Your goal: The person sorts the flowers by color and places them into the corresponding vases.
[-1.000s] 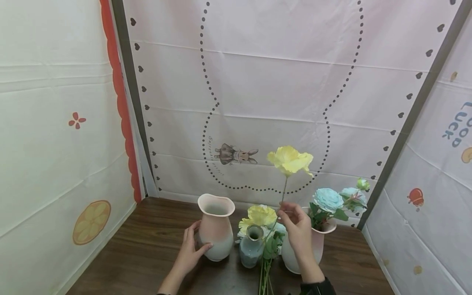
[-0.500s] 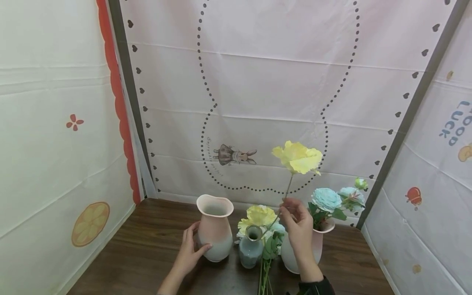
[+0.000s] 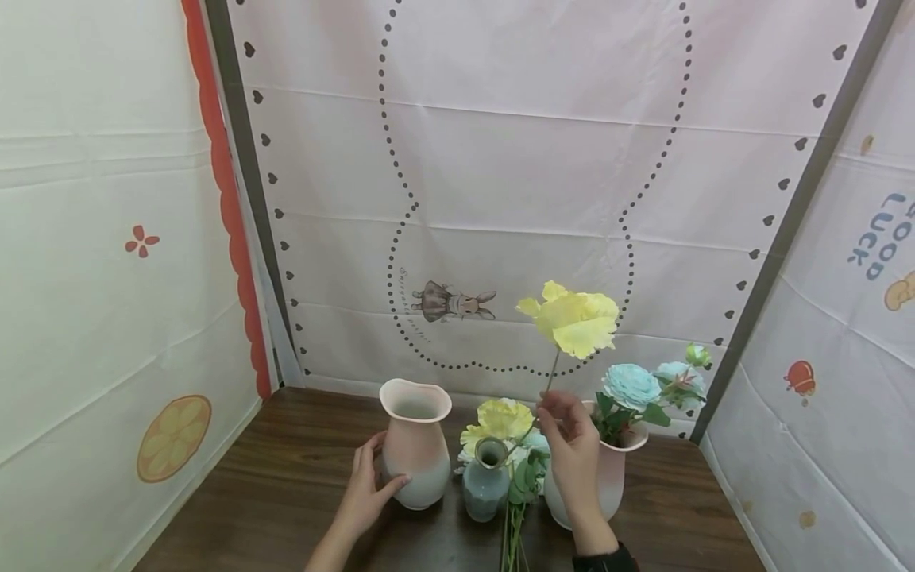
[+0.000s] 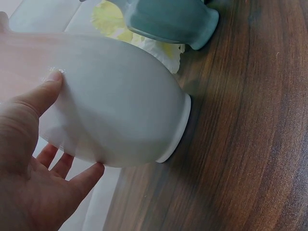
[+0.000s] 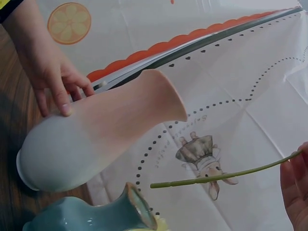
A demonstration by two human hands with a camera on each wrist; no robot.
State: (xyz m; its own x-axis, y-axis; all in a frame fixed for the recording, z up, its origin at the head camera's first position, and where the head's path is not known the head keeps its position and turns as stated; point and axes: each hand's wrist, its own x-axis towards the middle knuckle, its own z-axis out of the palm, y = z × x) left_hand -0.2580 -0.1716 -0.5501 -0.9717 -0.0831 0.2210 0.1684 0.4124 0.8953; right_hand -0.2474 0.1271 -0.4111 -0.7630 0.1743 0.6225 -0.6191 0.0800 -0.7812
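My left hand (image 3: 369, 486) holds a pink-and-white vase (image 3: 418, 449) by its side, with thumb and fingers spread round its body. That vase stands upright on the table and has a wavy rim. My right hand (image 3: 572, 441) pinches the stem of a yellow flower (image 3: 574, 322), its bloom up. In the right wrist view the bare lower end of the green stem (image 5: 192, 182) points toward the mouth of a small blue-green vase (image 5: 96, 214), apart from it. This small vase (image 3: 486, 486) stands between both hands in the head view.
More yellow flowers and leaves (image 3: 503, 421) lie behind and beside the small vase, their stems (image 3: 513, 540) running toward the front edge. A second pink-and-white vase (image 3: 613, 481) holding pale blue flowers (image 3: 632, 387) stands right, partly behind my right hand. Printed cloth (image 3: 500, 175) encloses the table (image 3: 307, 445).
The yellow flower swung up and to the right, then came back down and slightly left with my right hand. My left hand stays on the vase; the head view shifted slightly.
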